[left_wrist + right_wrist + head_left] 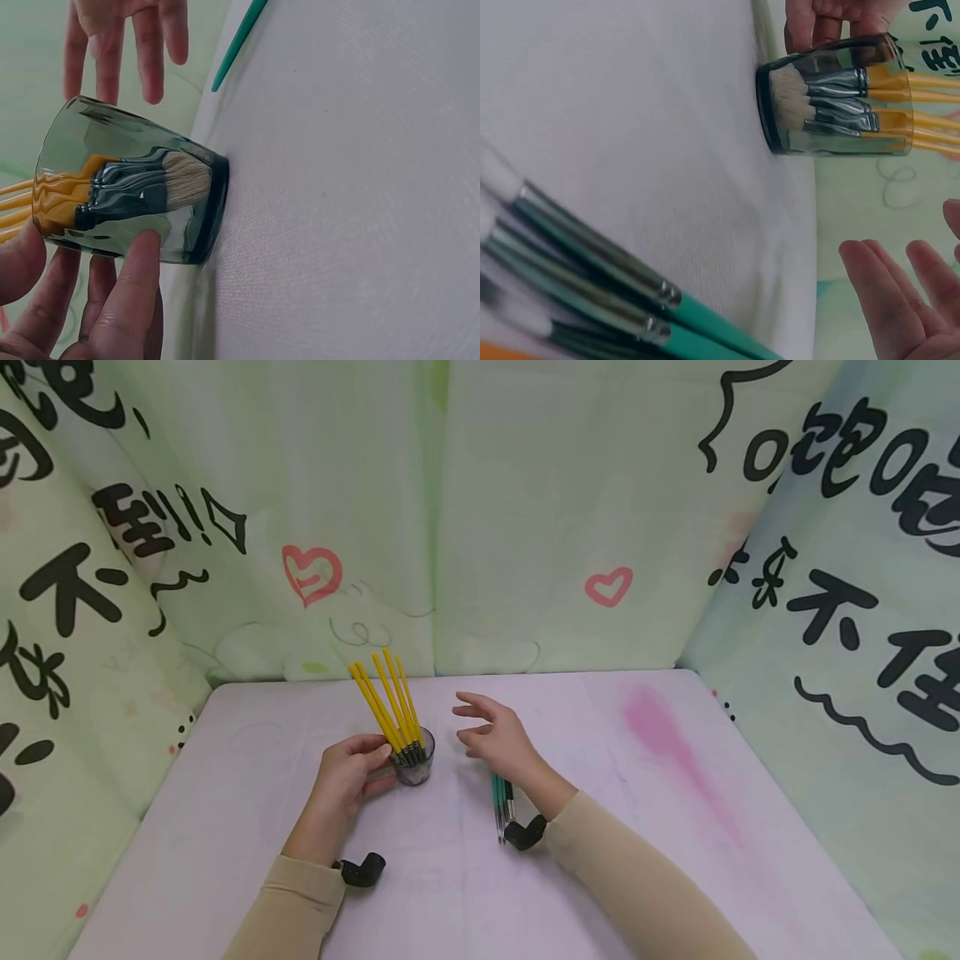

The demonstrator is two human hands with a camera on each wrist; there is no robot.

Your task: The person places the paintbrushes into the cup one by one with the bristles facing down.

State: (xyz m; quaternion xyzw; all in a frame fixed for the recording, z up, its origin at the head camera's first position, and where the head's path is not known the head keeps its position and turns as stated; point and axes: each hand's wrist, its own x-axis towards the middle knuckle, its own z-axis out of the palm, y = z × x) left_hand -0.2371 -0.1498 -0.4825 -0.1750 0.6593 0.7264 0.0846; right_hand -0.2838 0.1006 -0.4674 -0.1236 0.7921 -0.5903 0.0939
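A small grey-tinted glass (422, 770) stands on the table, holding several yellow-handled paintbrushes (386, 706). Their bristles (187, 181) point down inside it, seen through its wall. My left hand (352, 770) grips the glass from its left side, thumb near the rim and fingers along the wall. To the right of the glass, my right hand (491, 735) hovers with its fingers spread and nothing in them. Several green-handled paintbrushes (501, 806) lie on the table below the right wrist, partly hidden by it; their pale bristles show in the right wrist view.
A pale pinkish cloth covers the table (420, 893), with a bright pink streak (667, 735) on the right. Printed curtains (510, 527) hang behind the table's back edge and along both sides. Black camera mounts (363, 870) stick out from both wrists.
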